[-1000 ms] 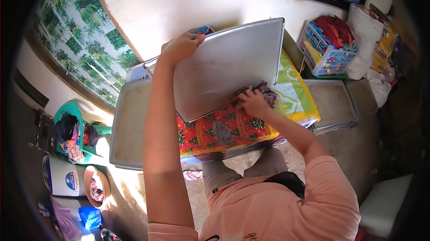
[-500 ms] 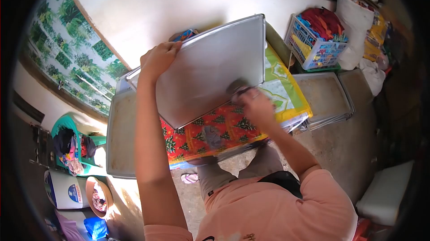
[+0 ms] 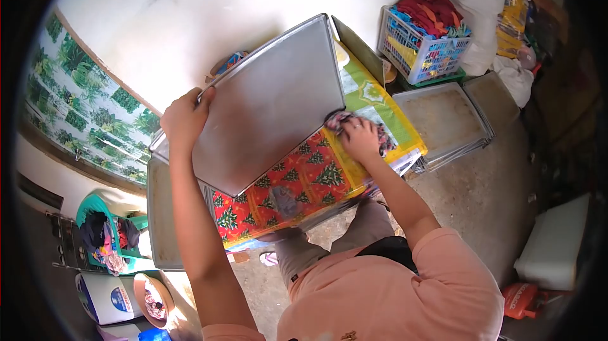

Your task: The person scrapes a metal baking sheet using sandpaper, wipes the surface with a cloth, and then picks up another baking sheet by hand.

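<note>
A large grey metal tray (image 3: 272, 103) stands tilted up on the table, its lower edge over a red tablecloth (image 3: 304, 173) printed with Christmas trees. My left hand (image 3: 189, 116) is closed around the tray's upper left edge. At the tray's lower right corner, my right hand (image 3: 361, 138) presses a pink-and-dark patterned cloth (image 3: 337, 119), fingers bent over it. Part of the cloth hangs out past the fingers on the right. Beside my left forearm is another tray (image 3: 166, 214), brownish on its surface. A crumpled clear plastic piece (image 3: 283, 201) lies on the red tablecloth.
More stacked trays (image 3: 443, 116) lie to the right of the table. Behind them stands a white crate (image 3: 421, 52) full of clothes. A green chair (image 3: 95, 214) piled with clothes and a round basin (image 3: 154, 300) are at left. An orange-red tank (image 3: 522, 300) sits lower right.
My right hand has moved with the cloth from the tray's lower edge to its lower right corner. My left hand keeps its hold, and the head view has shifted.
</note>
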Tool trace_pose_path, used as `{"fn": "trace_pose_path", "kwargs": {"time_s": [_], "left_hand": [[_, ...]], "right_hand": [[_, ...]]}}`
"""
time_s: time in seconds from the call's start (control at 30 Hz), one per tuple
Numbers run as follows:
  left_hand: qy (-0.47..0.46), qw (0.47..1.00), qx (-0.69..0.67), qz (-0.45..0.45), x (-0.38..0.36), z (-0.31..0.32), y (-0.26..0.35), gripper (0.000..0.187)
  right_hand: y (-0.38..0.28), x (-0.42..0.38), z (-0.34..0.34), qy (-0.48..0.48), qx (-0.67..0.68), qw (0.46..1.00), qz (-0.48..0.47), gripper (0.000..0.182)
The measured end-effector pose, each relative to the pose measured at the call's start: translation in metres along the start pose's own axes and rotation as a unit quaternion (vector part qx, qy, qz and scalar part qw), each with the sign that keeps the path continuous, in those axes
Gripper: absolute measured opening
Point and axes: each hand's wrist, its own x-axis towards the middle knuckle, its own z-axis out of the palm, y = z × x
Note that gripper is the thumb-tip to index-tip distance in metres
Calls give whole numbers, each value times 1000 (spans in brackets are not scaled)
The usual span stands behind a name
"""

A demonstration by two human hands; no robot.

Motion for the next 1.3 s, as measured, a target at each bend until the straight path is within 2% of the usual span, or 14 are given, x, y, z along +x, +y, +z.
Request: {"fn": "trace_pose_path", "kwargs": {"time_s": [0.1, 0.23, 0.33, 0.47, 0.57, 0.67, 0.73, 0.83, 0.93, 0.97, 1.03, 1.17, 1.23, 1.3], "left_hand": [[11, 1000, 5, 6, -24, -11, 6, 44], [29, 999, -9, 23, -48, -18, 10, 40], [60, 996, -35, 52, -61, -23, 17, 37], [96, 987, 10, 128, -75, -21, 26, 30], [137, 966, 7, 219, -83, -24, 45, 28], [174, 931, 36, 320, -93, -32, 61, 28], [114, 939, 79, 314, -100, -37, 69, 26], [188, 915, 7, 357, -120, -51, 66, 27], [327, 905, -153, 223, -137, -43, 37, 64], [432, 842, -274, 170, -132, -23, 14, 74], [478, 787, -388, 48, -129, -20, -14, 83], [328, 512, -750, -261, -102, 64, -79, 84], [252, 352, -822, -370, -92, 113, -99, 87], [181, 251, -845, -437, -84, 153, -101, 88]], "right_hand": [[20, 9, 9, -34, -48, 982, 179, 39], [39, 18, 29, 50, 92, 963, 247, 61], [18, 23, -18, 203, 194, 940, 194, 70], [-47, 40, -144, 282, 135, 947, -74, 85], [-81, 55, -212, 238, 19, 950, -204, 75], [-88, 64, -244, 8, 58, 976, -208, 55], [-75, 63, -231, 34, 82, 964, -252, 32], [-66, 43, -221, 36, 113, 965, -234, 24], [-57, 15, -210, 110, 159, 962, -195, 22], [-56, 12, -208, 125, 174, 961, -177, 23], [-54, 6, -211, 139, 202, 959, -142, 26], [-55, 2, -214, 197, 210, 946, -148, 29], [-66, -7, -225, 197, 192, 945, -175, 31], [-75, -18, -232, 185, 165, 946, -207, 34]]}}
